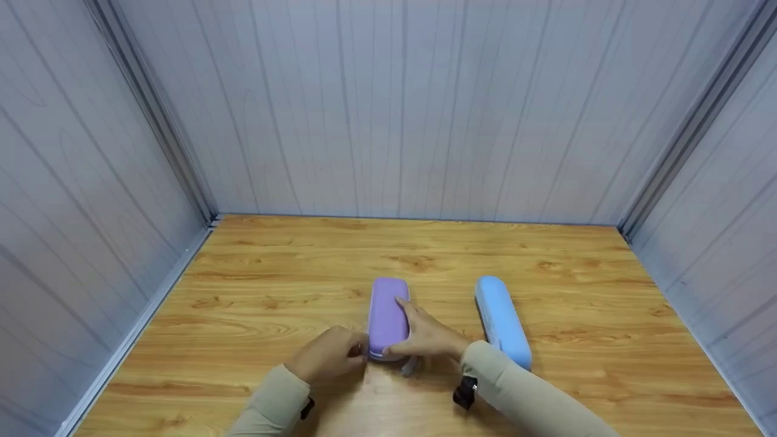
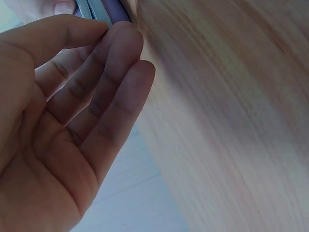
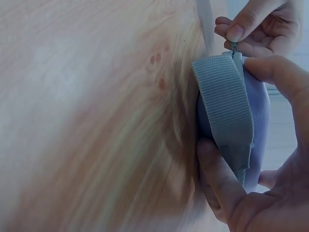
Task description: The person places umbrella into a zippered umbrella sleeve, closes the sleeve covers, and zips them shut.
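Observation:
A purple zippered case [image 1: 387, 312] lies lengthwise on the wooden table. My right hand [image 1: 428, 335] grips it from the right side, thumb near the front end and fingers reaching over its edge. At the case's near left corner, my left hand [image 1: 331, 355] pinches a small zipper pull [image 3: 234, 47] between thumb and forefinger, as the right wrist view shows. A grey webbing strap [image 3: 224, 96] spans the end of the case beside the zipper. In the left wrist view the left fingers hide most of the pull.
To the right, a light blue case [image 1: 504, 321] lies at a slant on the wooden table [image 1: 273, 267], close to the right forearm. Pale panelled walls [image 1: 388, 109] stand at the back and both sides.

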The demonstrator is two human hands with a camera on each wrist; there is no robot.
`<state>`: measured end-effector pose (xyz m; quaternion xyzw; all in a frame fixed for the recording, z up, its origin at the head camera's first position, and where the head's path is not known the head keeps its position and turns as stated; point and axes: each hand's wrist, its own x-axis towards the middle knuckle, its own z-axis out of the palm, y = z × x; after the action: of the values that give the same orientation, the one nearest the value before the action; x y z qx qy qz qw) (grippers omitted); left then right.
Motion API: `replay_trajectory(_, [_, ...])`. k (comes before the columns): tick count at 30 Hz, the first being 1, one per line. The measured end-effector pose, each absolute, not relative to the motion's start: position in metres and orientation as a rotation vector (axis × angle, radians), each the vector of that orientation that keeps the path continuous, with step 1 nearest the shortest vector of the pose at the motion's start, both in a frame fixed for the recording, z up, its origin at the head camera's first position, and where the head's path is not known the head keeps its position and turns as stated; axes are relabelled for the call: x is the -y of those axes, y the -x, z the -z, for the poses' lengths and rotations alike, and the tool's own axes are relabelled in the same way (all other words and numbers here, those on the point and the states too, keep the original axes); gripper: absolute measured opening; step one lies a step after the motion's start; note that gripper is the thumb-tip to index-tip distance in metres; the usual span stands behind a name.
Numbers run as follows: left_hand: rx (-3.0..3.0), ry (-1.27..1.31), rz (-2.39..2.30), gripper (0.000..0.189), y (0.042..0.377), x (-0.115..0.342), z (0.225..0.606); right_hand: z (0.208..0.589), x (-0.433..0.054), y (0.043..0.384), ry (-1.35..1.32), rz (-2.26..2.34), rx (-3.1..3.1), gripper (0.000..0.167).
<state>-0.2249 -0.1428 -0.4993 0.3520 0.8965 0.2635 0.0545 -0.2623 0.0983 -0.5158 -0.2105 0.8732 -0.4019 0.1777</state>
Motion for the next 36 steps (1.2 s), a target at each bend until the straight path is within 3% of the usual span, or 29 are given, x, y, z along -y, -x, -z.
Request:
replay_trajectory(11, [-2.742,-1.083,-0.769,0.015,0.225,0.142,0.499,0.518,-0.103,0.269,0.638,1.177,-2.418,0.098])
replay_trajectory(36, [-2.594,-1.006,-0.882,0.011,0.22,0.129,0.508,0.517,-0.104,0.265,0.602,1.22,-2.395,0.096])
